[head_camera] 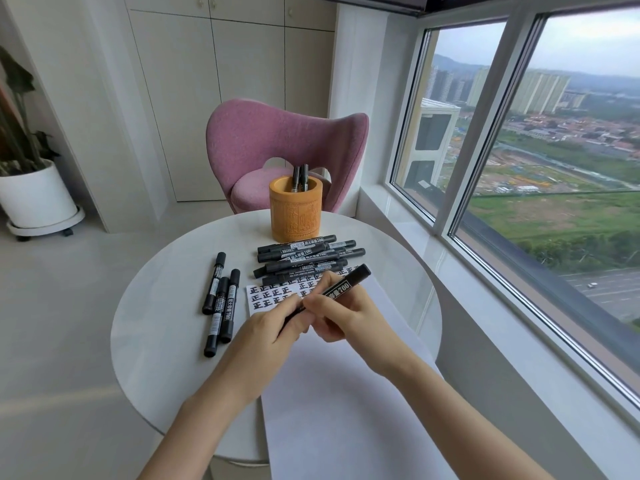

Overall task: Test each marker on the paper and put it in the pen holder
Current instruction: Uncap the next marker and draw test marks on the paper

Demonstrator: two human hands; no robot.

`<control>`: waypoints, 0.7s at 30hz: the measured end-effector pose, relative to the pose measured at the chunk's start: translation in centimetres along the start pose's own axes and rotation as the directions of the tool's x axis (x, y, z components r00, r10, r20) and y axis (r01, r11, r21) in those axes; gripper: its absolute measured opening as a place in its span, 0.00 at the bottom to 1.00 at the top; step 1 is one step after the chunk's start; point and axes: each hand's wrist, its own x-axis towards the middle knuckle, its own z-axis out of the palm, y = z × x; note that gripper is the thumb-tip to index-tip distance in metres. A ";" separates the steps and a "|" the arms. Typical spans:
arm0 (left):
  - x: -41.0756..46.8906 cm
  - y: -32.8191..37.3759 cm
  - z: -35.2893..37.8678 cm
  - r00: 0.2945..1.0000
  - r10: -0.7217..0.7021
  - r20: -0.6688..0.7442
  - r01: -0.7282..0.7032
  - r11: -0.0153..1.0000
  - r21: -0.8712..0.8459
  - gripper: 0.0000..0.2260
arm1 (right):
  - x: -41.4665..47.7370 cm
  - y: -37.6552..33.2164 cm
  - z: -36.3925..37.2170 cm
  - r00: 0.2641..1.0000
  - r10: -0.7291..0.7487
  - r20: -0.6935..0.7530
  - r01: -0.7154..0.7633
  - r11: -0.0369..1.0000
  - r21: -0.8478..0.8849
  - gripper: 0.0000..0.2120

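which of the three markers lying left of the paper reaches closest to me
The middle marker of the three; its lower end lies nearer the table's front edge than either neighbour's.

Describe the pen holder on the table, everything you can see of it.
The pen holder is a squat orange-tan cylinder, wood or bamboo by its look, with carved patterns on its front. It stands upright at the far side of the round white table, holding two black markers. The marker pile lies just before it.

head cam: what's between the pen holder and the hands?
A pile of black markers lying on the table, then the paper's written-on top edge, between the pen holder and both hands' held marker.
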 end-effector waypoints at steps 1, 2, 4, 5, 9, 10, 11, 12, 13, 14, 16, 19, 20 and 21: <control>0.0 0.0 0.0 1.000 0.000 0.005 0.000 1.000 -0.006 0.22 | 0.0 0.1 -0.1 1.000 0.000 0.007 0.000 1.000 0.014 0.07; 0.0 0.1 0.0 1.000 -0.003 0.016 0.003 1.000 -0.021 0.22 | -0.1 0.3 -0.1 1.000 0.003 0.013 -0.003 1.000 0.030 0.07; 0.0 0.2 0.2 0.999 -0.016 0.037 0.020 0.993 -0.115 0.19 | -0.1 0.4 -0.3 1.000 0.010 0.023 -0.011 0.999 0.052 0.09; 0.0 0.3 0.3 0.998 -0.029 0.049 0.037 0.984 -0.175 0.16 | -0.2 0.4 -0.4 1.000 0.009 0.028 -0.010 0.999 0.046 0.10; 0.3 -0.3 0.6 0.998 0.004 0.068 0.009 0.983 -0.183 0.19 | -0.3 0.4 -0.6 1.000 -0.017 -0.021 0.017 1.000 -0.004 0.09; 0.4 -0.3 0.6 0.998 0.006 0.061 0.004 0.986 -0.167 0.20 | -0.2 0.5 -0.6 0.998 -0.024 -0.052 0.024 1.000 0.009 0.09; 0.4 -0.4 0.6 0.999 -0.004 0.051 0.012 0.987 -0.158 0.20 | 0.0 0.6 -0.8 0.995 -0.033 -0.098 0.037 0.999 0.034 0.08; 0.4 -0.5 0.6 0.999 -0.022 0.037 0.028 0.986 -0.163 0.17 | 0.3 0.6 -1.2 0.987 -0.049 -0.154 0.060 0.996 0.066 0.06; 0.3 -0.6 0.7 0.999 -0.043 0.032 0.048 0.982 -0.181 0.13 | 0.6 0.6 -1.8 0.974 -0.067 -0.217 0.088 0.992 0.088 0.04; 0.1 -0.8 0.8 0.998 -0.058 0.036 0.064 0.977 -0.202 0.09 | 0.9 0.5 -2.6 0.957 -0.077 -0.280 0.107 0.990 0.094 0.04; -0.2 -1.2 1.2 0.996 -0.069 0.060 0.080 0.973 -0.216 0.07 | 1.5 0.2 -4.6 0.919 -0.043 -0.392 0.076 0.995 0.069 0.09; -0.3 -1.3 1.5 0.996 -0.069 0.061 0.080 0.975 -0.208 0.08 | 2.4 0.3 -7.3 0.845 0.060 -0.532 -0.064 0.998 0.011 0.10; -0.2 -1.2 1.6 0.997 -0.066 0.047 0.074 0.975 -0.211 0.08 | 2.8 0.6 -7.8 0.821 0.073 -0.567 -0.101 0.995 -0.019 0.11; -0.2 -1.1 1.7 0.998 -0.061 0.031 0.066 0.975 -0.214 0.07 | 3.1 0.9 -8.1 0.799 0.074 -0.596 -0.121 0.992 -0.039 0.14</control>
